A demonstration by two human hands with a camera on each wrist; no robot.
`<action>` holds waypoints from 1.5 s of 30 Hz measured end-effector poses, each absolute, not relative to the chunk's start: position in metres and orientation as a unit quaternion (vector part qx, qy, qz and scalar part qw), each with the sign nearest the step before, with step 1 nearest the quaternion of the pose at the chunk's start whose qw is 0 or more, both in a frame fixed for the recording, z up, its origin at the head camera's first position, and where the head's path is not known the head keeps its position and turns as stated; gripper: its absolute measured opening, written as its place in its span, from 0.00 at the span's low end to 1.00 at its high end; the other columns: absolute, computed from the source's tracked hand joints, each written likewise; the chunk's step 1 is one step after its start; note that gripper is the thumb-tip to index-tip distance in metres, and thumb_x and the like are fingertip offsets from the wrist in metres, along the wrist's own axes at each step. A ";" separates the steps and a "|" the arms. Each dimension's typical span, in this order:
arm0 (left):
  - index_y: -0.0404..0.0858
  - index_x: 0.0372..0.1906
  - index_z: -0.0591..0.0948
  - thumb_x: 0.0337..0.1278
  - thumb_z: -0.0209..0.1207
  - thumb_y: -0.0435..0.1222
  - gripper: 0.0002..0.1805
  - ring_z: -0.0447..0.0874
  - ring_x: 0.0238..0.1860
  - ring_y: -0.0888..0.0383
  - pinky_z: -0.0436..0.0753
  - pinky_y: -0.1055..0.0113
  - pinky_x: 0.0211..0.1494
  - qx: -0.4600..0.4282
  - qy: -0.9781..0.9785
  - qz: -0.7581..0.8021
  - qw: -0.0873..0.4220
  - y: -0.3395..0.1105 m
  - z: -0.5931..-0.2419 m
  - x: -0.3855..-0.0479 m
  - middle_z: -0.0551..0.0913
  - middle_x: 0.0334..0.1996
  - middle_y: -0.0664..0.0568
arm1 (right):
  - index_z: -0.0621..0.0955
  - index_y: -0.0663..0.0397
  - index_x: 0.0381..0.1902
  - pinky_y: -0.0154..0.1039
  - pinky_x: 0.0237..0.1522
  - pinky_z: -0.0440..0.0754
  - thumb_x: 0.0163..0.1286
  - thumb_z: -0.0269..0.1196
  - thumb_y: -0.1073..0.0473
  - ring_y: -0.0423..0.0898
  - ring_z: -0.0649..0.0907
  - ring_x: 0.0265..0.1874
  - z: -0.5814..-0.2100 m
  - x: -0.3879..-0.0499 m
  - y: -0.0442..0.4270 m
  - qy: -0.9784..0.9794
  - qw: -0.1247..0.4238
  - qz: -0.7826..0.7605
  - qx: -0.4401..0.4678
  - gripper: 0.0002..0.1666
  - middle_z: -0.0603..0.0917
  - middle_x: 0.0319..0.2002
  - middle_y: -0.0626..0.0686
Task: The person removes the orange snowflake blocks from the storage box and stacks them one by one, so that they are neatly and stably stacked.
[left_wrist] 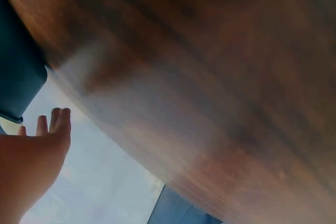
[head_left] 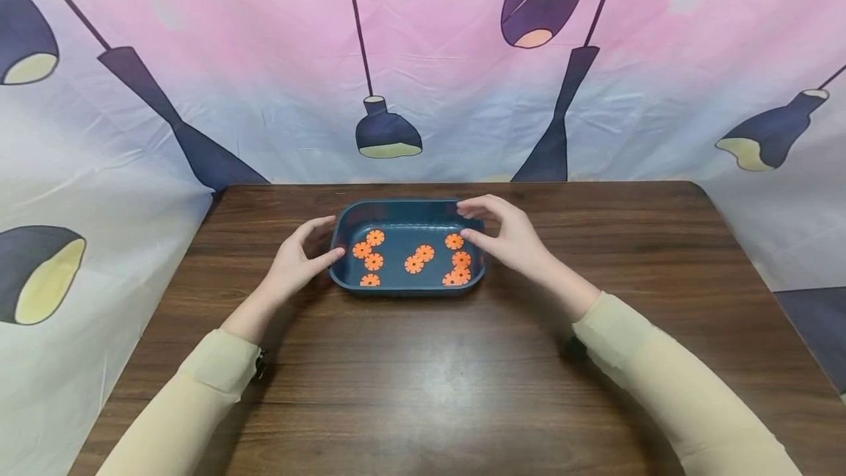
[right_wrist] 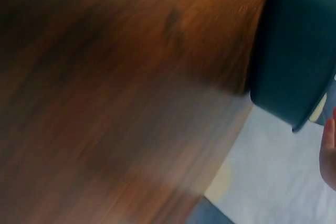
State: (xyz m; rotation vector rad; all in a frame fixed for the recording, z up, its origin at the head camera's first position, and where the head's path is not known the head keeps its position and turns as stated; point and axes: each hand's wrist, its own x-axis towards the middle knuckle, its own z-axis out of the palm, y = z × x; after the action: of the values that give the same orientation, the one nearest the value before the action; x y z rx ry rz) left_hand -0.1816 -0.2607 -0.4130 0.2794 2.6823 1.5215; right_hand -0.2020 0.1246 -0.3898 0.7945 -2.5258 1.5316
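Note:
A dark teal rectangular tray (head_left: 406, 290) with rounded corners stands near the table's far edge. Flat orange notched discs (head_left: 424, 253) lie inside it in loose groups at the left, middle and right. My left hand (head_left: 291, 263) is at the tray's left end, its thumb tip at the rim and its fingers spread apart. At the right end, my right hand (head_left: 512, 237) has its thumb and fingers over the rim, with a gap between them. Both wrist views show the tray's outer wall (left_wrist: 18, 61) (right_wrist: 294, 51); only part of each hand appears there.
The tray rests on a dark brown wooden table (head_left: 423, 373). Behind it hangs a pink and blue cloth (head_left: 284, 94) printed with dark lamps, close to the table's far edge and along the left side.

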 end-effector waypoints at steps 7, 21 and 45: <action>0.34 0.80 0.65 0.74 0.63 0.31 0.34 0.69 0.77 0.37 0.78 0.78 0.68 0.070 0.819 0.567 0.058 -0.261 -0.415 -0.182 0.70 0.77 0.34 | 0.83 0.63 0.61 0.58 0.65 0.82 0.70 0.72 0.68 0.62 0.86 0.56 -0.393 -0.215 0.099 -0.812 -0.025 0.508 0.285 0.22 0.88 0.55 0.63; 0.44 0.82 0.62 0.77 0.58 0.29 0.35 0.73 0.65 0.64 0.80 0.78 0.61 -0.003 0.691 0.713 0.119 -0.255 -0.425 -0.183 0.73 0.68 0.58 | 0.85 0.66 0.57 0.45 0.58 0.86 0.68 0.72 0.70 0.53 0.87 0.49 -0.391 -0.239 0.067 -0.831 -0.140 0.418 0.338 0.19 0.89 0.51 0.61; 0.52 0.79 0.66 0.79 0.54 0.30 0.30 0.68 0.70 0.61 0.75 0.75 0.66 -0.011 0.645 0.753 0.133 -0.255 -0.437 -0.182 0.72 0.67 0.63 | 0.87 0.55 0.52 0.39 0.55 0.84 0.66 0.74 0.70 0.47 0.83 0.47 -0.411 -0.246 0.040 -0.864 -0.201 0.297 0.353 0.17 0.87 0.49 0.54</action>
State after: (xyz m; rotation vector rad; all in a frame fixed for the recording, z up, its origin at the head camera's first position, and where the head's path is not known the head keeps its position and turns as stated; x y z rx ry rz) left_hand -0.1817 -0.2547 -0.4371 -0.0329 1.8698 2.1834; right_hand -0.2458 0.0402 -0.4107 1.2781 -3.1283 1.0756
